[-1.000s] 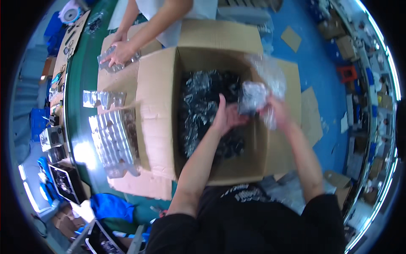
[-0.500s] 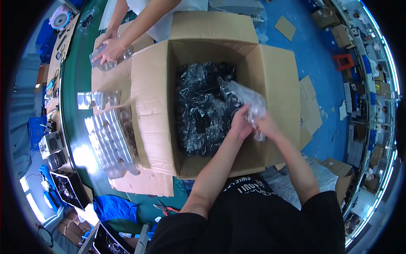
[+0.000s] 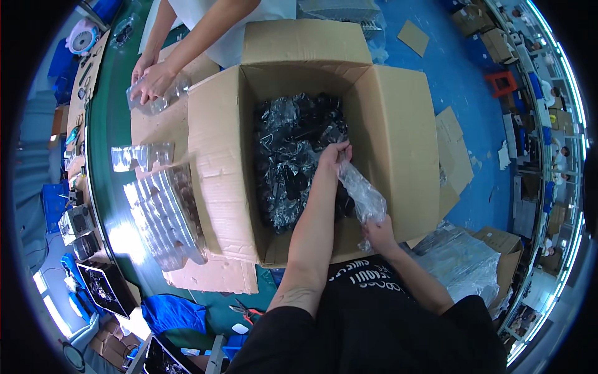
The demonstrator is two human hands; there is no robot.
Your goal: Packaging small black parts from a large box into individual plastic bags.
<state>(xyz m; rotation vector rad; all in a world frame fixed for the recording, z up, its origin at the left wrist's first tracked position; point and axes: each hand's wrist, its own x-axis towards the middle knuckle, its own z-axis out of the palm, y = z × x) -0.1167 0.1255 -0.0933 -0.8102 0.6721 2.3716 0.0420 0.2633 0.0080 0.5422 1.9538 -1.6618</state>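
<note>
A crumpled clear plastic bag (image 3: 364, 194) stretches between my two hands over the right side of a large open cardboard box (image 3: 215, 168). My left hand (image 3: 337, 154) is closed around the bag's far end, above the contents of the box. Nearer to me, by the box's near right corner, my right hand (image 3: 379, 234) grips the other end, and a bit of film sticks out below the fingers. Inside the box lie several black items in clear wrapping (image 3: 288, 162); their exact kind cannot be made out.
Left of the box, stacked clear plastic trays (image 3: 163, 212) stand on cardboard over a green bench. A co-worker's hands (image 3: 156, 81) handle another clear tray at the far left. Red-handled pliers (image 3: 246, 310) and a blue cloth (image 3: 173, 313) lie near me. Wrapped goods (image 3: 458, 258) stand at right.
My hands have moved apart along the bag: the left went away from me and leftward, the right came toward me. The bag is now stretched out. The co-worker's hands have shifted on the tray.
</note>
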